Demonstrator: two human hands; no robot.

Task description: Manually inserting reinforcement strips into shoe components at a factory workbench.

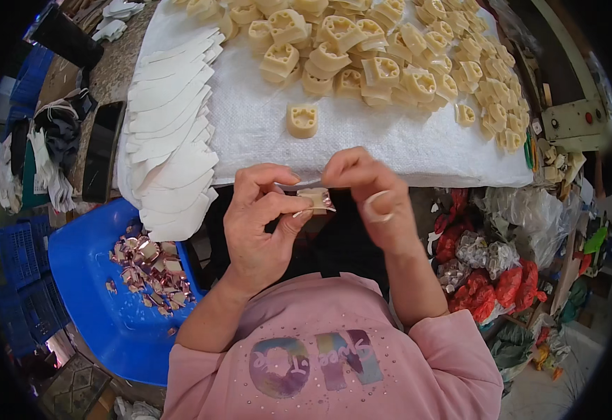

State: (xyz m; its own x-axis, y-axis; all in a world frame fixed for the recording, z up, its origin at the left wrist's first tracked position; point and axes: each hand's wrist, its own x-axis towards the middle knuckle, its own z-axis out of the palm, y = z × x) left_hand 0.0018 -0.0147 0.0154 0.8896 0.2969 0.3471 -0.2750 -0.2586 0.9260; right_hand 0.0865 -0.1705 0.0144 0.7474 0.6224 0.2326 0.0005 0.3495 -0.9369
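Two hands meet just off the near edge of the tabletop (418, 150), both pinching one small cream block (314, 199) wrapped in shiny pinkish foil (327, 203). The left hand (260, 220) grips the block between thumb and bent fingers; the right hand (369, 192) has its fingertips closed on the foil at the block's right side. The piece hangs in the air above the lap, touching nothing else.

Because the block sits over open space and not over the white cloth (264, 126), a slip of either pinch would likely drop it onto the pink shirt (320, 315) or down to the floor. The foil looks thin, so a pull at a bad angle could tear it and leave scraps stuck to the block.

To the left and lower, a blue tub (89, 280) holds a heap of foil scraps (153, 269); it sits well apart from the hands, so a scrap tossed carelessly may miss it. Beyond the hands, one lone cream block (302, 120) lies on the cloth, with a large pile of cream blocks (383, 56) farther back. A fanned stack of white cut pieces (169, 133) lies along the cloth's left edge, near enough that a sweeping left forearm could scatter it. A dark phone (103, 150) lies beside it.
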